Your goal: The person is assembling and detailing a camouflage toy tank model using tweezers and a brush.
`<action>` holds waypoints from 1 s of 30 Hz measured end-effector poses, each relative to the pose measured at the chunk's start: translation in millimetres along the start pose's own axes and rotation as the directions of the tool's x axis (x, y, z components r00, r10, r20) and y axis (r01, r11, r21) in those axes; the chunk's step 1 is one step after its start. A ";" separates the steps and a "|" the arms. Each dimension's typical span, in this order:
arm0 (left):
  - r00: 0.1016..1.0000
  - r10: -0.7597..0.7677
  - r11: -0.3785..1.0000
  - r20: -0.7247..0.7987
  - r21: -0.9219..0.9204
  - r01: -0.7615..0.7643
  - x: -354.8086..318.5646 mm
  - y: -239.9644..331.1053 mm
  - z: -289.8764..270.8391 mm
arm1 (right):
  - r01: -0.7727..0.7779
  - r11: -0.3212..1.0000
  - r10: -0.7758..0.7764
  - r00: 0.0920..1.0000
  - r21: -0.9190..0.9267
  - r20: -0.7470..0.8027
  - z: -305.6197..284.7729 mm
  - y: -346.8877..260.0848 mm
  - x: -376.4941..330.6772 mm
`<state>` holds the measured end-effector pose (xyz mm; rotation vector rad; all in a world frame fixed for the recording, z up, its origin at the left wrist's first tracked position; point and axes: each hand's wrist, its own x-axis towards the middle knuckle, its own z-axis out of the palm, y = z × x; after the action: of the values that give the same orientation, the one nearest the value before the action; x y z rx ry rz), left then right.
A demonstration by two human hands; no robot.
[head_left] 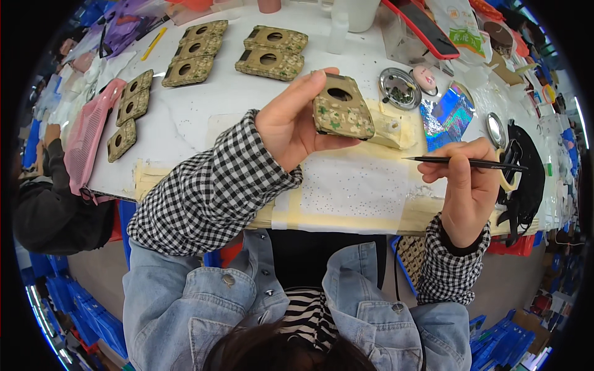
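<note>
My left hand [286, 117] is raised above the table and grips a camouflage-patterned casing [344, 115] by its edges. The casing is tilted toward me and has a dark oval opening near its upper end. To the right, my right hand [464, 185] pinches a thin black tool [455, 161] like a pen. Its fine tip points left, apart from the casing; whether it is tweezers or a pick I cannot make out. Below both hands lies a white sheet [352, 185] scattered with tiny dark specks, taped down along its edges.
Similar casings stand in groups at the back [271, 54], further left [195, 52] and far left [131, 111]. A round metal dish [400, 88], a shiny blue pouch [447, 114] and a red-cased phone [424, 31] lie to the right. Someone's dark sleeve [46, 210] shows at far left.
</note>
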<state>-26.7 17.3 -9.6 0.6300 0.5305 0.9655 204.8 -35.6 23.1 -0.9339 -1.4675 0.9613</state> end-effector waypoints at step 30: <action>0.999 -0.023 1.000 -0.049 0.016 0.024 -4.3 0.1 8.1 | 0.215 0.975 -0.210 0.974 -0.052 0.083 51.6 10.8 31.0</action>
<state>-23.4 11.6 -3.3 0.6153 0.5891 0.9569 151.0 -6.6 20.2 -0.7713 -1.6338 0.8067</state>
